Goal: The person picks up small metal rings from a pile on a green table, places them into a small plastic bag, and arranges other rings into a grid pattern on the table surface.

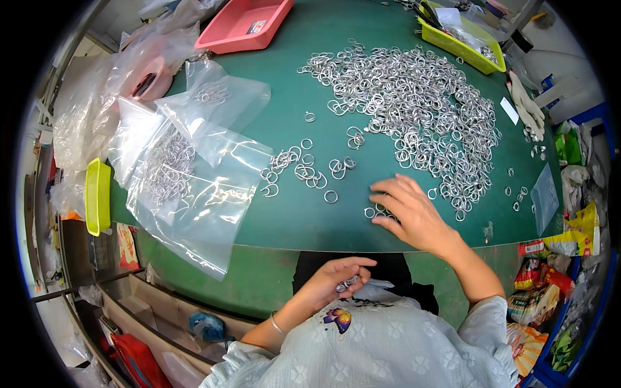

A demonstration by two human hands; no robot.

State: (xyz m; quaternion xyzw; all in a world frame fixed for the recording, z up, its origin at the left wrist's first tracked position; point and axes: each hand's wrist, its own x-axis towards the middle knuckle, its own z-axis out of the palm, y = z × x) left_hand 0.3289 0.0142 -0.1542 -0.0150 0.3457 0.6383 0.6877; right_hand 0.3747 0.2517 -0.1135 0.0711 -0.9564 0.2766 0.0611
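My left hand (331, 282) is curled in front of my body, just off the table's near edge, its fingers closed round several small metal rings (347, 284). On the green table, my right hand (414, 216) has its fingers and thumb apart, reaching round a few rings (381, 211) lying under its fingertips. A large pile of silver rings (427, 103) spreads beyond that hand, to the right. Smaller loose groups of rings (310, 174) lie left of it, with a single ring (331, 196) nearby.
Clear plastic bags (213, 194) holding rings overhang the near left edge. A pink tray (249, 26) stands at the back, a yellow-green basket (462, 48) at back right. Another yellow-green basket (97, 197) is at far left; white gloves (525, 107) lie on the right.
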